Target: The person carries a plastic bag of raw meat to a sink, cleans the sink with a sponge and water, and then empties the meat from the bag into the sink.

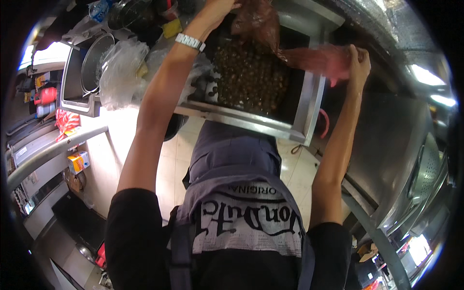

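Note:
A reddish, see-through plastic bag (pixel 258 24) stretches over the far part of a metal sink (pixel 241 124), reaching past its right rim. My right hand (pixel 358 65) is closed on the bag's twisted right end, outside that rim. At the top edge of the picture, my left hand (pixel 220 12) has its fingers pinched on the bag's left part; some of this hand is cut off. Beneath the bag, the sink holds a mass of small, rounded brown pieces (pixel 251 79), wet and shiny. They look like shellfish, though their exact kind is hard to make out.
Clear plastic bags (pixel 123 72) lie left of the sink, beside a round metal lid or tray (pixel 96 63). A yellow sponge (pixel 171 28) sits behind my left forearm. Steel panels (pixel 391 125) stand close on the right. A metal rail (pixel 58 150) crosses the left side.

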